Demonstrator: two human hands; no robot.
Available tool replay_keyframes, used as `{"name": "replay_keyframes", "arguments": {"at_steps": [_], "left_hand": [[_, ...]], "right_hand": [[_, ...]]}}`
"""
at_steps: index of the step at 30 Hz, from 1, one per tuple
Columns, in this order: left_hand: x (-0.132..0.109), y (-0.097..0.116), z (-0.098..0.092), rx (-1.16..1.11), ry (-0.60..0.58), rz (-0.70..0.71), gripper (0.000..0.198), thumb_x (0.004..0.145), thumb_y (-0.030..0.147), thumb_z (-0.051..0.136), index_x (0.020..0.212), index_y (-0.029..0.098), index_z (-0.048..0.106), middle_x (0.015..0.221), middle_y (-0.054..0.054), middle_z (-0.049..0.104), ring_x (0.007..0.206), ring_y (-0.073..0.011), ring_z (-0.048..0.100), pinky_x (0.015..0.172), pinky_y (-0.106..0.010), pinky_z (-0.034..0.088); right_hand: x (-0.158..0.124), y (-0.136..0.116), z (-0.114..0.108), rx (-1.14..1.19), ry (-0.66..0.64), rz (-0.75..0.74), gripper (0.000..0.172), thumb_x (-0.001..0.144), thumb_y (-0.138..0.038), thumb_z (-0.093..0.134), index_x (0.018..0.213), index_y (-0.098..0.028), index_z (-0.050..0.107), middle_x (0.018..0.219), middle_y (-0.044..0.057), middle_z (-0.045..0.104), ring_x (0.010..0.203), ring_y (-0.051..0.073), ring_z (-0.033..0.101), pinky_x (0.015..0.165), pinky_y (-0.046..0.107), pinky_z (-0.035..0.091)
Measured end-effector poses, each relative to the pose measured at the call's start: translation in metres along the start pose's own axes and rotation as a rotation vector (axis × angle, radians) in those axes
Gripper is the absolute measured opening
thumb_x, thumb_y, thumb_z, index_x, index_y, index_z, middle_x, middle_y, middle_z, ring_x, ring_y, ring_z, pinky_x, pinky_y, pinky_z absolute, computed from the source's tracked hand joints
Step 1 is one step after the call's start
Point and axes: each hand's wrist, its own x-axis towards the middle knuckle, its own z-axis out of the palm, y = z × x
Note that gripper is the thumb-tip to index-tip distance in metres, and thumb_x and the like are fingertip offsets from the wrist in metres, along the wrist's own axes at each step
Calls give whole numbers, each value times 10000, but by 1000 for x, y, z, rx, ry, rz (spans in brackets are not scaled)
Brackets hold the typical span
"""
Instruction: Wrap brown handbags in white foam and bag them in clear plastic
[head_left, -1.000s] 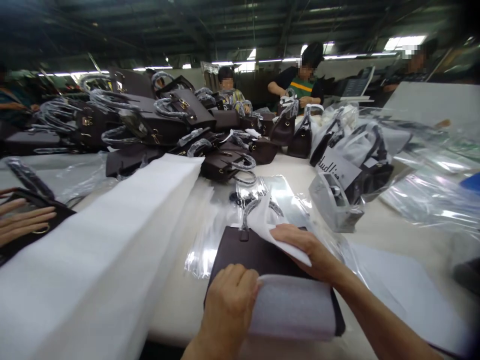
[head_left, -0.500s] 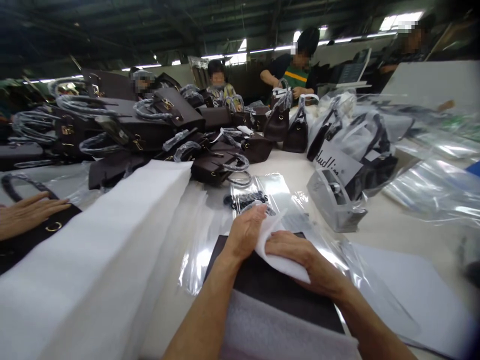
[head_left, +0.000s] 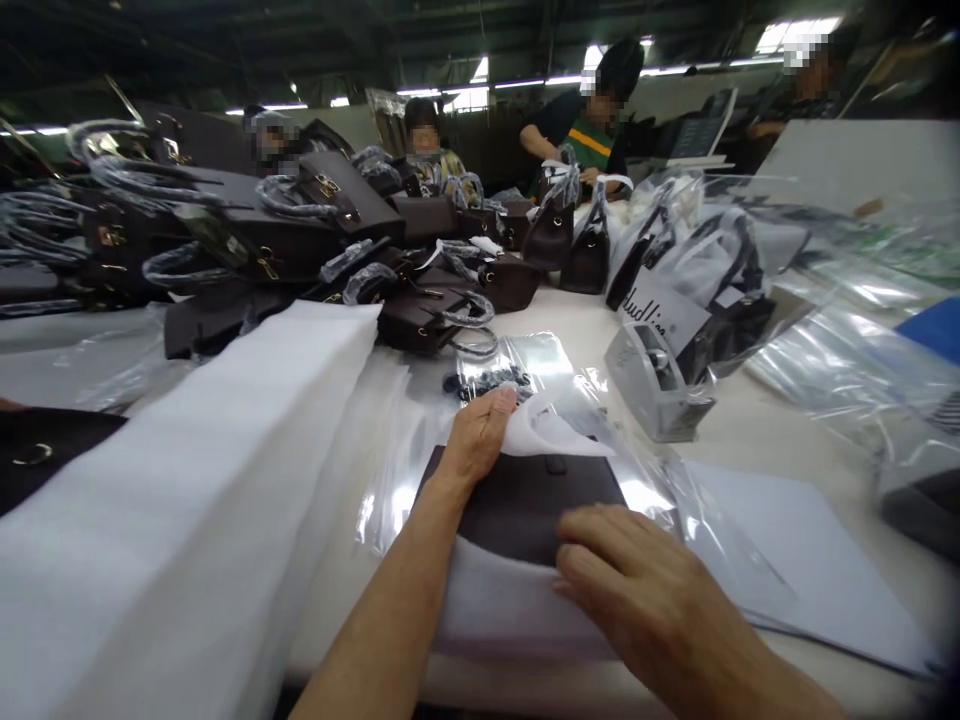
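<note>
A dark brown handbag [head_left: 517, 500] lies flat in front of me, its handle end pointing away. My left hand [head_left: 480, 430] is closed at the bag's far edge, pinching a curled white foam sheet [head_left: 547, 430]. Over the bag's near part lies another foam sheet [head_left: 517, 610]. My right hand [head_left: 645, 580] is at that sheet's upper edge on the right, fingers bent and closed on it, slightly blurred. Beyond my left hand, wrapped dark handles [head_left: 480, 382] rest on clear plastic bags [head_left: 544, 355].
On the left stands a tall stack of white foam sheets [head_left: 187, 480], with a dark bag [head_left: 52, 450] beyond it. Many brown handbags [head_left: 345, 215] pile up behind. A grey tape dispenser [head_left: 656, 385] and a white board [head_left: 795, 540] are at right. Co-workers [head_left: 585, 130] stand across the table.
My right hand has left the far foam and come back toward me to the near sheet, whose edge has shifted up. My left hand stays at the bag's far edge. The co-worker's hand at left is gone.
</note>
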Motion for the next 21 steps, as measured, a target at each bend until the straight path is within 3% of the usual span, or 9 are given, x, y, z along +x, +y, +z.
{"name": "replay_keyframes", "arguments": {"at_steps": [3, 5, 7, 10, 11, 13, 16, 19, 21], "left_hand": [[0, -1, -7, 20, -5, 8, 511, 922, 447, 214, 821, 156, 622, 803, -28, 642, 770, -156, 584, 693, -247, 440], [-3, 6, -19, 59, 4, 8, 515, 920, 448, 219, 800, 149, 621, 754, -34, 635, 724, -162, 579, 664, -260, 443], [-16, 21, -35, 112, 62, 30, 421, 910, 425, 296, 877, 151, 613, 842, -48, 639, 816, -180, 574, 753, -292, 436], [-54, 46, -53, 298, 230, 233, 235, 884, 300, 424, 992, 161, 580, 1088, -75, 588, 1049, -197, 498, 937, -339, 353], [-69, 51, -54, 362, 240, 331, 184, 873, 245, 449, 971, 159, 579, 1042, -72, 596, 1010, -186, 513, 908, -326, 375], [-97, 54, -49, 438, 168, 458, 125, 845, 170, 489, 926, 159, 584, 904, -50, 608, 871, -166, 538, 801, -301, 422], [-121, 40, -29, 547, -26, 478, 139, 843, 167, 492, 942, 173, 590, 905, -36, 626, 868, -189, 535, 775, -338, 425], [-121, 25, -13, 618, -123, 426, 172, 876, 199, 444, 983, 202, 579, 959, -15, 634, 872, -198, 536, 740, -360, 419], [-114, 20, -10, 661, -173, 357, 165, 890, 220, 426, 889, 220, 591, 883, 6, 634, 808, -189, 536, 682, -353, 405]], "right_hand": [[13, 12, 22, 18, 25, -8, 145, 888, -150, 442, 773, -152, 532, 912, 88, 637, 924, 224, 594, 811, 364, 460], [14, 21, 32, 15, -8, 30, 144, 878, -146, 467, 748, -148, 529, 873, 89, 633, 895, 213, 598, 800, 340, 467], [12, 27, 37, 21, -32, 50, 146, 867, -148, 492, 725, -150, 530, 854, 88, 619, 854, 203, 590, 762, 319, 471], [10, 29, 36, 42, -59, 54, 165, 866, -157, 496, 703, -158, 524, 751, 54, 586, 736, 176, 567, 687, 295, 463], [10, 29, 35, 45, -61, 56, 172, 869, -160, 489, 700, -158, 523, 726, 46, 574, 705, 170, 557, 667, 291, 458], [10, 28, 34, 56, -55, 71, 175, 877, -161, 472, 712, -158, 530, 724, 46, 569, 705, 169, 552, 671, 292, 456], [8, 24, 37, 85, -50, 96, 168, 888, -151, 445, 754, -154, 546, 773, 63, 584, 785, 180, 566, 743, 311, 461], [2, 21, 41, 91, -44, 115, 173, 896, -159, 425, 778, -156, 551, 821, 76, 605, 835, 192, 578, 779, 326, 467], [1, 23, 36, 99, -50, 122, 165, 903, -187, 424, 802, -169, 553, 835, 65, 618, 820, 181, 591, 759, 305, 478]]}}
